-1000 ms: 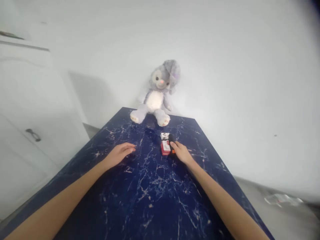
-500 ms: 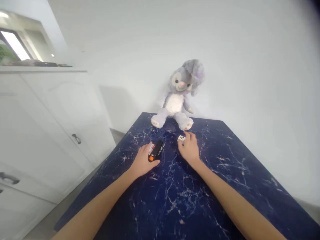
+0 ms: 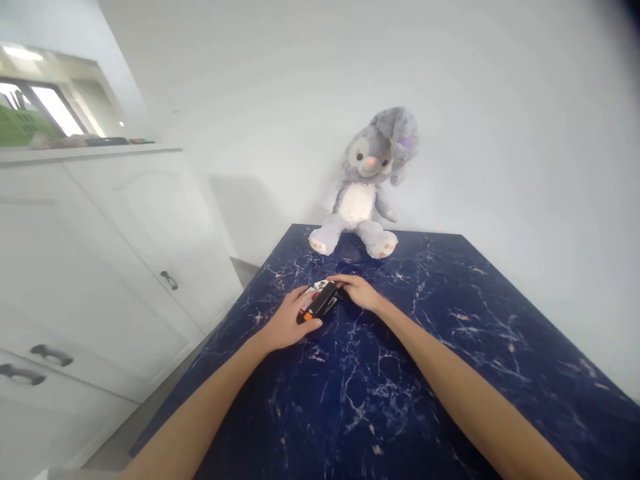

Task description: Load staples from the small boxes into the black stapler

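My left hand (image 3: pixel 287 325) is closed around a slim black item with an orange patch (image 3: pixel 325 301), its thumb along the near side and its fingers over the far left side. A red-and-white piece (image 3: pixel 308 298) shows under those fingers, against the black item. My right hand (image 3: pixel 361 292) reaches in from the right, fingertips pinching a small white piece with a black mark (image 3: pixel 321 285) at the black item's far end. Whether the white piece lies on the black item or just behind it, I cannot tell. Both hands are low over the dark blue marbled table (image 3: pixel 380 393).
A grey plush rabbit (image 3: pixel 357 203) sits at the table's far edge, leaning on the white wall (image 3: pixel 280 87). White cabinets (image 3: pixel 110 267) with dark handles stand to the left, beyond a narrow gap beside the table.
My right hand has moved left with the small white piece, bringing it to the black item's far end. My left hand stays on the black item. The camera view has shifted slightly.
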`<state>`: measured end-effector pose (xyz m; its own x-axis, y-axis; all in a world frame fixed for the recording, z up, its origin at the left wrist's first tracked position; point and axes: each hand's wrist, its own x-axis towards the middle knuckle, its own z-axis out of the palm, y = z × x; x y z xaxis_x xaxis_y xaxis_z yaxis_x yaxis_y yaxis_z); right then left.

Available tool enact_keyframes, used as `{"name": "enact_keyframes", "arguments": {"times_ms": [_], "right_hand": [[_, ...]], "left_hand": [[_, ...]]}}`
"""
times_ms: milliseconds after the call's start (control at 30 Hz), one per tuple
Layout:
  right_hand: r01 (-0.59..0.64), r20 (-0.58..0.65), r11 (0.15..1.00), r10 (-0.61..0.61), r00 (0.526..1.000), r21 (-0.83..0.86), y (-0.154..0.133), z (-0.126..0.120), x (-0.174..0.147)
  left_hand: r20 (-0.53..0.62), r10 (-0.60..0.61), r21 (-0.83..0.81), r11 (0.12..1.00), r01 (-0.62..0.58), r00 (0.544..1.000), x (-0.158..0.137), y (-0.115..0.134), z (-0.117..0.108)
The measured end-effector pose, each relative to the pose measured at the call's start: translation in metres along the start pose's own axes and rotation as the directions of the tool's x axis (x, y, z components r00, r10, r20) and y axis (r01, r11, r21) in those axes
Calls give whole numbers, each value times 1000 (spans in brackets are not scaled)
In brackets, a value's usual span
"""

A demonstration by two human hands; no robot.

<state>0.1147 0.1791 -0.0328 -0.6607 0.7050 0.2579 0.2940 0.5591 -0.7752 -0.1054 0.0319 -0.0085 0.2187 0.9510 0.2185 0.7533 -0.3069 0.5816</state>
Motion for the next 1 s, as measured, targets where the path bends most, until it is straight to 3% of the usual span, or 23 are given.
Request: {"name": "enact_keyframes", "arguments": {"times_ms": [133, 233, 333, 400, 467, 533, 633, 733, 800, 833, 900, 933, 1000], "right_hand": [[149, -16, 969, -155, 988, -199, 3, -3, -25], [169, 20, 932, -172, 985, -321, -9, 1, -43], [85, -75, 906, -127, 989, -415, -24, 9, -59], [-13, -203, 884, -92, 975, -467, -34, 15, -68], [-109, -289, 864, -43, 956, -491, -41, 21, -72], [-169, -308, 847, 7, 951, -503, -46, 24, -73], [-191, -298, 829, 32, 954, -525, -50, 22, -72], [-164, -276, 842, 19, 961, -513, -50, 17, -71], [-139, -262, 851, 2, 965, -507, -48, 14, -71], [-128, -258, 852, -9, 966, -509, -46, 12, -70], [-92, -230, 850, -35, 973, -518, -43, 11, -69], [-64, -201, 850, -50, 978, -523, -41, 11, -69], [-9, -144, 854, -78, 986, -521, -38, 12, -67]], "left_hand": [[2, -33, 107, 994, 32, 999, 3, -21, -17], [-46, -56, 171, 983, 63, 997, 6, -41, -26], [-74, -132, 127, 982, 140, 988, 9, -53, -23], [-165, -209, 111, 967, 229, 964, 11, -51, -15], [-293, -212, 119, 960, 255, 932, 16, -42, -5], [-441, -137, 114, 972, 207, 887, 24, -25, -1], [-633, -40, 81, 990, 117, 773, 44, 3, -11], [-767, 15, 89, 992, 84, 641, 64, 21, -27], [-797, 104, 143, 989, 19, 594, 71, 21, -26], [-764, 165, 186, 982, -31, 624, 71, 18, -22], [-555, 258, 256, 957, -133, 791, 68, 6, -8], [-458, 254, 258, 955, -145, 852, 66, -1, -2], [-322, 236, 284, 948, -144, 917, 60, -12, 8]]}}
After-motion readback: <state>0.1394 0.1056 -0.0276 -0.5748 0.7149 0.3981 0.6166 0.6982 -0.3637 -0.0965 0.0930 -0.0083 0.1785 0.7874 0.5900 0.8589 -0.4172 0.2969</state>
